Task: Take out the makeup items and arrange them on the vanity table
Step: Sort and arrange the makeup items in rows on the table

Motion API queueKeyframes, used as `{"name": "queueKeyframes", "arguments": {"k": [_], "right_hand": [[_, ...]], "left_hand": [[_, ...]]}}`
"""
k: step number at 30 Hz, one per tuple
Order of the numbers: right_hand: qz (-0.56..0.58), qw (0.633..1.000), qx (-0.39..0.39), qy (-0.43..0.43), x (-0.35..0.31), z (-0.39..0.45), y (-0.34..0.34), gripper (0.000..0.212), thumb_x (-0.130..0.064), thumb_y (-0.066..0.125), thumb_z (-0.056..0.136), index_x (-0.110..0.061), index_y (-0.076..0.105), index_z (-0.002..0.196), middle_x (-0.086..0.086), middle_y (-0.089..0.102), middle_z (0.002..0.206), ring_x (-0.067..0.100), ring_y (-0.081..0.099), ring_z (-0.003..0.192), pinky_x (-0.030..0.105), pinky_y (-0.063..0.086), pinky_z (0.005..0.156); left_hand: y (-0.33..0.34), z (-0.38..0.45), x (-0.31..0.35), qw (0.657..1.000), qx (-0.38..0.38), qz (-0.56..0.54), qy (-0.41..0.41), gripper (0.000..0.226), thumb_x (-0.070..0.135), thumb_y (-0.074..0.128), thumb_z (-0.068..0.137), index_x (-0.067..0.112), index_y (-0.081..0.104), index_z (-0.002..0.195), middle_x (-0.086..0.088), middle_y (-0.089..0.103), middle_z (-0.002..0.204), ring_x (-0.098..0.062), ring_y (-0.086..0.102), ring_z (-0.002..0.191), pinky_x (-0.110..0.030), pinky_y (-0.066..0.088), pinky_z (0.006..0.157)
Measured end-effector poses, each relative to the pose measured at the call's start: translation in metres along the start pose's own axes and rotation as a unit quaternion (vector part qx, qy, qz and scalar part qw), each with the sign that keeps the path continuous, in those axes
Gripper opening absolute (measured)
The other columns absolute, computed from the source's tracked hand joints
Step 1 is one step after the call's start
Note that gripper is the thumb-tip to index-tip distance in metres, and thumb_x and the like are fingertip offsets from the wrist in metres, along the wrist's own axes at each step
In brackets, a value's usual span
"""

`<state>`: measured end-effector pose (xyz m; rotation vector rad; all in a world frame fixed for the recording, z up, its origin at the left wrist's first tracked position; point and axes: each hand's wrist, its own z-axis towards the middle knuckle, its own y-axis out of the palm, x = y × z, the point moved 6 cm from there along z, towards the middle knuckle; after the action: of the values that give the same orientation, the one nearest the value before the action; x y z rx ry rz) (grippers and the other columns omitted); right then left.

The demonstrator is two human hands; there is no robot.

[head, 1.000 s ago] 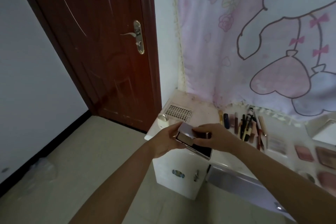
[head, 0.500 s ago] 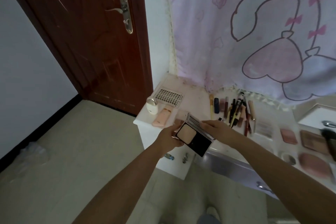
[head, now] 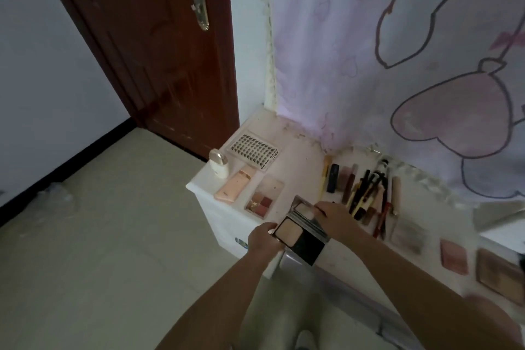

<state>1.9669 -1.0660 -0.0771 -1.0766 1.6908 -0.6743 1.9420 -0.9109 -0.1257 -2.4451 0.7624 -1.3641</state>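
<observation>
Over the table's front edge: open powder compact [head: 298, 236], gripped from both sides.
Left hand [head: 264, 239]: fingers curled round the compact's near-left corner, thumb on the rim beside the beige powder pan.
Right hand [head: 336, 217]: fingers bent over the raised lid, pinching its top edge.
Compact: black base tilted, lid with mirror standing open behind the pan; partly above the white vanity table [head: 301, 167], partly past its edge.
Just left of the left fingers: eyeshadow palette [head: 262, 197] with clear lid, then a pink tube [head: 234, 186], a small white bottle [head: 218, 163], a tray of false lashes [head: 254, 149].
Beyond the right fingers: row of pencils and lip tubes [head: 363, 190] lying side by side.
Far right of the right wrist: pink blush compact [head: 453, 256] and brown palette [head: 501, 274], blurred.
Behind: cartoon-print curtain [head: 397, 65], dark wooden door [head: 159, 45].
</observation>
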Motion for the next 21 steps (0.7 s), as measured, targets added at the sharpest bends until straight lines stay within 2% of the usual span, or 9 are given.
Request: {"name": "queueKeyframes", "arguments": {"k": [2, 4, 7, 9, 13, 16, 18, 21], "right_hand": [[0.007, 1.000, -0.005, -0.010, 0.003, 0.012, 0.002, 0.032, -0.017, 0.034, 0.098, 0.006, 0.056, 0.099, 0.023, 0.063, 0.096, 0.031, 0.060, 0.089, 0.031, 0.040, 0.073], [0.013, 1.000, -0.012, -0.021, 0.006, 0.023, 0.003, 0.029, -0.016, 0.034, 0.098, 0.002, 0.055, 0.087, 0.021, 0.058, 0.083, 0.029, 0.057, 0.081, 0.026, 0.032, 0.061], [0.016, 0.999, -0.027, -0.044, 0.007, 0.039, 0.007, 0.023, -0.015, 0.035, 0.097, -0.008, 0.044, 0.077, 0.002, 0.041, 0.061, 0.019, 0.046, 0.073, 0.022, 0.022, 0.055], [0.017, 0.997, -0.038, -0.060, 0.009, 0.050, 0.010, 0.023, -0.015, 0.035, 0.097, -0.009, 0.043, 0.077, -0.004, 0.034, 0.058, 0.017, 0.044, 0.071, 0.022, 0.022, 0.055], [0.047, 0.995, -0.044, -0.081, 0.016, 0.064, 0.015, 0.022, -0.015, 0.035, 0.097, -0.010, 0.046, 0.078, 0.001, 0.043, 0.062, 0.017, 0.045, 0.073, 0.023, 0.021, 0.054], [0.072, 0.993, -0.049, -0.078, 0.022, 0.077, 0.014, 0.027, -0.017, 0.036, 0.097, -0.002, 0.058, 0.088, 0.017, 0.057, 0.084, 0.015, 0.046, 0.076, 0.022, 0.022, 0.053], [0.074, 0.993, -0.050, -0.080, 0.024, 0.082, 0.014, 0.031, -0.017, 0.036, 0.097, 0.005, 0.059, 0.095, 0.021, 0.061, 0.092, 0.015, 0.047, 0.077, 0.023, 0.024, 0.054], [0.085, 0.990, -0.064, -0.088, 0.023, 0.083, 0.015, 0.033, -0.020, 0.036, 0.097, 0.005, 0.058, 0.099, 0.014, 0.056, 0.084, 0.016, 0.049, 0.078, 0.024, 0.028, 0.052]], "left_hand": [[0.000, 0.009, 0.001, 0.999, 0.026, 0.001, -0.021, 0.051, 0.005, 0.064, 0.077, 0.009, 0.051, 0.127, -0.011, 0.062, 0.120, -0.022, 0.058, 0.110, -0.026, 0.044, 0.092], [-0.001, 0.017, 0.001, 0.998, 0.051, 0.009, -0.034, 0.050, 0.006, 0.063, 0.079, 0.009, 0.051, 0.127, -0.010, 0.062, 0.119, -0.021, 0.059, 0.107, -0.024, 0.045, 0.085], [0.002, 0.024, 0.000, 0.995, 0.081, 0.029, -0.041, 0.044, 0.006, 0.062, 0.080, 0.008, 0.054, 0.123, -0.009, 0.064, 0.116, -0.023, 0.059, 0.105, -0.027, 0.047, 0.080], [0.004, 0.026, 0.000, 0.993, 0.106, 0.038, -0.037, 0.036, 0.007, 0.061, 0.080, 0.006, 0.058, 0.116, -0.011, 0.067, 0.110, -0.024, 0.060, 0.103, -0.025, 0.046, 0.078], [0.007, 0.028, -0.003, 0.989, 0.138, 0.039, -0.045, 0.032, 0.010, 0.062, 0.080, 0.007, 0.061, 0.112, -0.011, 0.068, 0.104, -0.023, 0.061, 0.099, -0.016, 0.037, 0.068], [0.008, 0.031, -0.002, 0.987, 0.143, 0.035, -0.057, 0.034, 0.010, 0.063, 0.080, 0.009, 0.060, 0.114, -0.010, 0.068, 0.104, -0.020, 0.062, 0.092, -0.014, 0.039, 0.061], [0.009, 0.032, -0.001, 0.987, 0.143, 0.032, -0.065, 0.036, 0.009, 0.063, 0.080, 0.009, 0.060, 0.115, -0.010, 0.067, 0.105, -0.018, 0.060, 0.085, -0.014, 0.039, 0.060], [0.008, 0.031, -0.001, 0.986, 0.144, 0.037, -0.077, 0.041, 0.011, 0.065, 0.080, 0.009, 0.056, 0.120, -0.009, 0.066, 0.110, -0.019, 0.061, 0.092, -0.015, 0.041, 0.065]]}}
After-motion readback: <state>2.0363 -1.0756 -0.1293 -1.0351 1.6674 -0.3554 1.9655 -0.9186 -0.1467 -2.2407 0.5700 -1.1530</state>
